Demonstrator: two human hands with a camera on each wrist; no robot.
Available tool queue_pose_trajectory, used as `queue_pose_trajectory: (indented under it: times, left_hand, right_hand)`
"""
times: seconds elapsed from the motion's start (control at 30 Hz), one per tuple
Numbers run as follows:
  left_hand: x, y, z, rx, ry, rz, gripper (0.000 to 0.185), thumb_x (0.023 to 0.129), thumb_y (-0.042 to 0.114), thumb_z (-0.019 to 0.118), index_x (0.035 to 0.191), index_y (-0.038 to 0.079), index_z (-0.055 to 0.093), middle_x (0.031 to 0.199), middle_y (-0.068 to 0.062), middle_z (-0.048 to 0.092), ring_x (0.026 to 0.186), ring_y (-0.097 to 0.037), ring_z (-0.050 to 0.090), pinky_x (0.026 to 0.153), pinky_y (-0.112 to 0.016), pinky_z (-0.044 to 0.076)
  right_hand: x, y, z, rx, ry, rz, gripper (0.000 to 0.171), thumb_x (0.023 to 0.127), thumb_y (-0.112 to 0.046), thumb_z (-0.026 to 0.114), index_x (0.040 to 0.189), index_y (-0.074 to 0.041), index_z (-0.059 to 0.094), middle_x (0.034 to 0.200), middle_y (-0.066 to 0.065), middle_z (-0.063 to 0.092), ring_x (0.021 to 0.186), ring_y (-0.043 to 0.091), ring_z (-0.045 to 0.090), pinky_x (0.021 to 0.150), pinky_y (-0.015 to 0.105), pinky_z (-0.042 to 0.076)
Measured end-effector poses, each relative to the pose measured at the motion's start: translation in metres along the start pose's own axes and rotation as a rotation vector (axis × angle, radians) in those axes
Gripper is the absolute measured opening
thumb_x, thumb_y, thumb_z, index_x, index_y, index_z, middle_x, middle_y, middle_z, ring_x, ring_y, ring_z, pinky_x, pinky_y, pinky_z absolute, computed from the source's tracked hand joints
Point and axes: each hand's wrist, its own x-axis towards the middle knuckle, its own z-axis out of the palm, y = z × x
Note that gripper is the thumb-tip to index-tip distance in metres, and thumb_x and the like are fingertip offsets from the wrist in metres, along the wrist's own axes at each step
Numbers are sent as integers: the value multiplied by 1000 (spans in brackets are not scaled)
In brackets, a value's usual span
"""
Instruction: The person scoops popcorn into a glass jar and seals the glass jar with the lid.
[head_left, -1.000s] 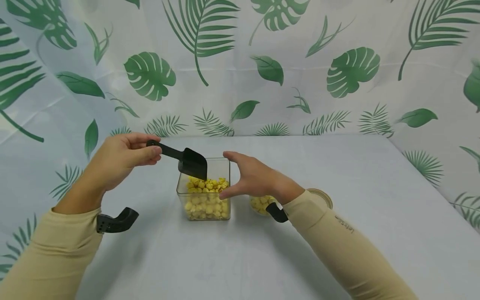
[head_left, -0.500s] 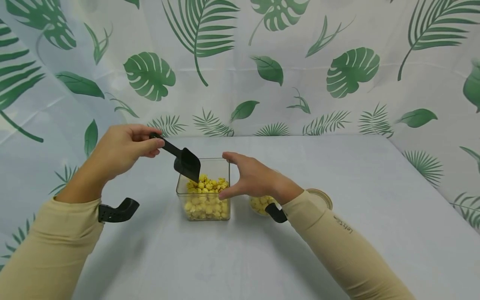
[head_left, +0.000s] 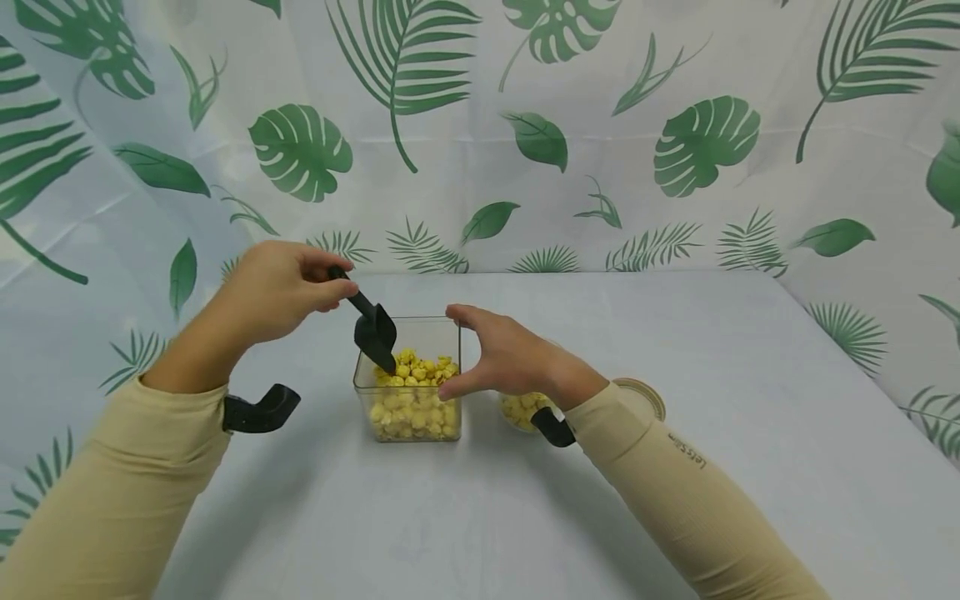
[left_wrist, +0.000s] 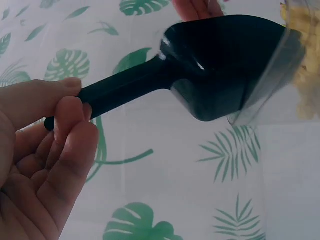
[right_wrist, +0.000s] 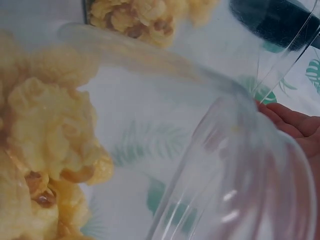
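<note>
My left hand point(head_left: 273, 287) pinches the end of a black scoop's handle between thumb and fingers. The scoop point(head_left: 375, 333) tilts steeply down into a clear square container point(head_left: 369, 408), its tip at the popcorn point(head_left: 420, 371) inside. In the left wrist view the scoop's blade point(left_wrist: 220, 60) overlaps the container's wall. My right hand point(head_left: 506, 354) grips the container's right side, thumb at the front corner and fingers at the back one. In the right wrist view a clear jar point(right_wrist: 235, 175) hides much of that hand.
Beneath my right wrist stands the jar of popcorn point(head_left: 519, 408), partly covered by the arm. A round gold-coloured rim point(head_left: 645, 392) shows behind my right sleeve. A leaf-printed cloth point(head_left: 585, 208) hangs behind the pale table point(head_left: 480, 517).
My left hand has moved up and to the right. The scoop has swung from a shallow slant to a steeper one, its tip lower at the popcorn. My right hand stays put.
</note>
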Motion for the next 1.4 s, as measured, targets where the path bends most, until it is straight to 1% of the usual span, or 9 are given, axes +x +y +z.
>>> queue_pose_trajectory:
  times: [0.23,0.37,0.53,0.67,0.8,1.0,1.1,1.23,1.4]
  left_hand:
    - [10,12,8,53,-68,39,34,97,23,69,125,4,70,87,-4,71,78,-19,64,62,-34,46]
    - [16,7,19,61,-121,40,33,97,21,68,125,2,69,81,-2,70,74,-20,62,61,-34,45]
    - [19,-3,37,33,-185,7,34,98,20,67,126,1,68,82,-3,69,75,-17,65,62,-34,49]
    - [21,-7,47,1,-190,13,33,99,20,67,126,0,67,83,-3,70,79,-17,67,66,-35,52]
    - [23,-10,54,-36,-186,18,31,99,19,67,124,1,68,83,-5,70,78,-19,68,68,-36,53]
    - [21,-12,67,-27,-240,20,29,98,20,68,120,2,70,79,-6,68,76,-20,65,61,-33,50]
    - [21,-13,70,-32,-229,13,28,97,21,70,117,3,72,79,-7,67,73,-22,62,60,-33,47]
    - [21,-15,72,-77,-228,0,28,97,23,70,117,4,73,85,-8,67,76,-22,60,65,-34,48]
    - [19,-21,71,-168,-236,-53,33,98,28,68,124,7,70,100,-7,68,90,-27,63,76,-38,52]
  right_hand:
    - [-1,0,0,0,1,-4,108,77,-39,88,158,-6,25,160,7,31,145,23,31,115,45,30]
    - [-1,0,-1,8,1,-7,107,78,-39,88,158,-6,25,160,7,31,145,23,31,115,45,30]
    - [-2,0,1,28,-6,-2,108,78,-40,88,158,-7,24,161,6,30,146,23,30,115,46,30]
    - [-2,0,1,27,-7,0,108,78,-41,88,159,-8,24,161,6,30,146,23,30,115,47,30]
    - [-2,0,0,22,-1,-1,107,78,-41,87,158,-7,24,160,7,31,145,24,30,115,47,30]
    - [-2,2,1,26,-3,-20,107,79,-41,86,159,-7,23,161,8,29,146,24,30,115,47,30]
    - [-2,3,2,26,-1,-23,108,79,-42,87,159,-7,23,161,8,29,146,24,30,115,47,31]
    - [-3,3,1,35,7,-17,108,78,-40,87,159,-7,23,161,7,30,146,24,30,115,47,31]
    - [-4,3,2,44,7,-20,108,78,-40,87,159,-7,23,161,7,29,146,23,29,115,47,30]
